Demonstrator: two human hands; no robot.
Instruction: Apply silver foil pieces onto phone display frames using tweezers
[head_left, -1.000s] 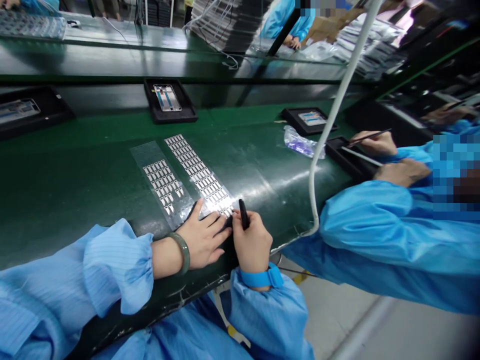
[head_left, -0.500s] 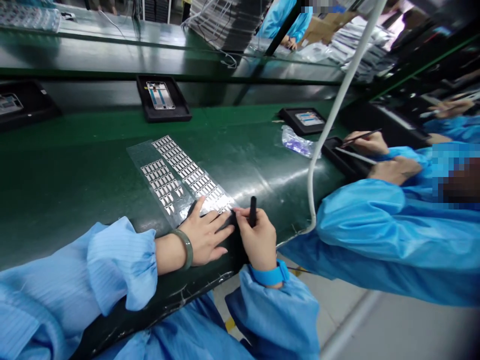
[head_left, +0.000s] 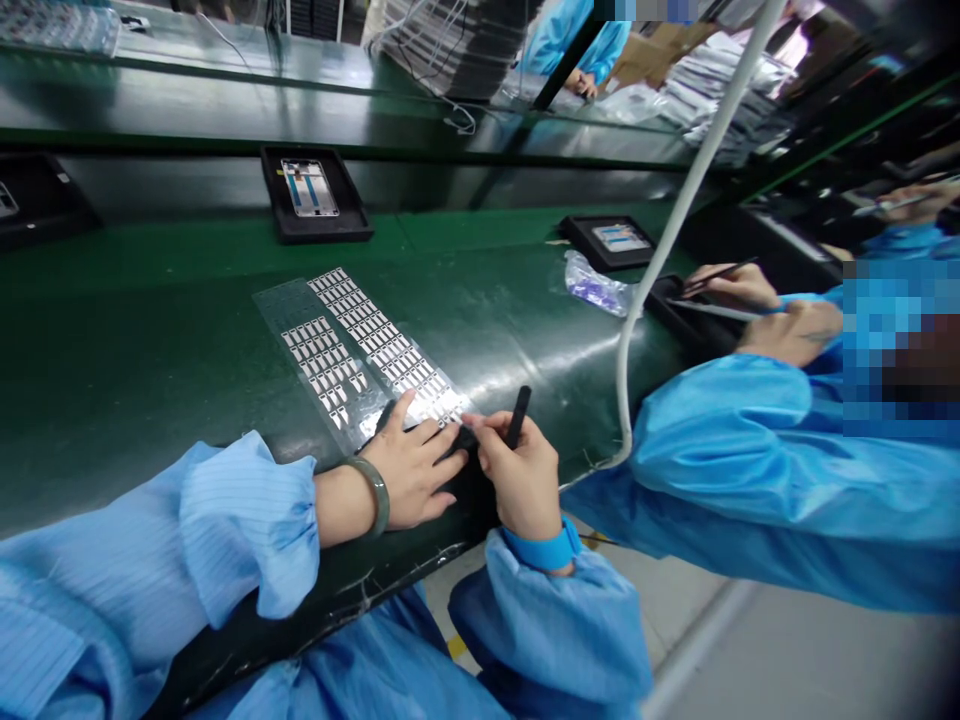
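Note:
My left hand (head_left: 411, 465) lies with its fingers spread over a black object, mostly hidden beneath it, at the near edge of the green work surface (head_left: 187, 370). Just to its right, my right hand (head_left: 523, 470) is closed around a black pen-like tool (head_left: 518, 416), which tilts up and to the right. Thumb and index finger meet close to my left fingertips. Beyond both hands is a clear sheet with rows of small silvery stickers (head_left: 367, 325), and a second, shorter group of stickers (head_left: 319, 360) is on its left.
Black trays with metal frames stand farther back, one at centre left (head_left: 326, 228) and one at right (head_left: 607, 250). A purple-and-clear plastic bag (head_left: 596, 288) lies near a white cable (head_left: 675, 220). At right, a co-worker's hands (head_left: 787, 325) hold thin tools.
My right hand has shifted slightly right, and the black tool leans more to the right. The black trays at the left have moved a little to the left. My left hand is nearly unchanged.

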